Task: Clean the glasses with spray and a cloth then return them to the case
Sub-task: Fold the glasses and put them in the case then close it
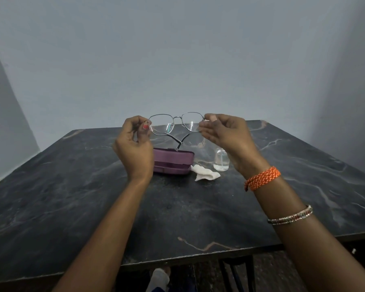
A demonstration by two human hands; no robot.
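- The glasses [176,124] are held up in the air at the centre of the frame, above the counter [72,197], lenses facing the camera and the temple arms folded so that they cross below the lenses.
- The left hand [135,144] pinches the left end of the frame between curled fingers [144,125] and thumb; the right hand [223,133] pinches the right end the same way, its other fingers loosely spread.
- Risk: both holds are fine fingertip pinches on thin metal. If one hand lets go to reach for the spray, the glasses could twist or slip and drop onto the hard counter.
- Risk: the fingertips sit close to the lens edges, so a small shift of grip would likely leave smudges on the glass.
- Risk: the spray bottle [221,160] stands just behind the right wrist, right of centre; lowering that arm carelessly could knock it over.
- The purple case [173,163] lies on the counter below the glasses, lid down as far as can be seen; what it holds is hidden.
- The spray bottle is clear and seems to hold clear liquid; its top is hidden behind the hand.
- The white cloth [205,174] lies crumpled on the counter between the case and the bottle, touching or nearly touching the case.
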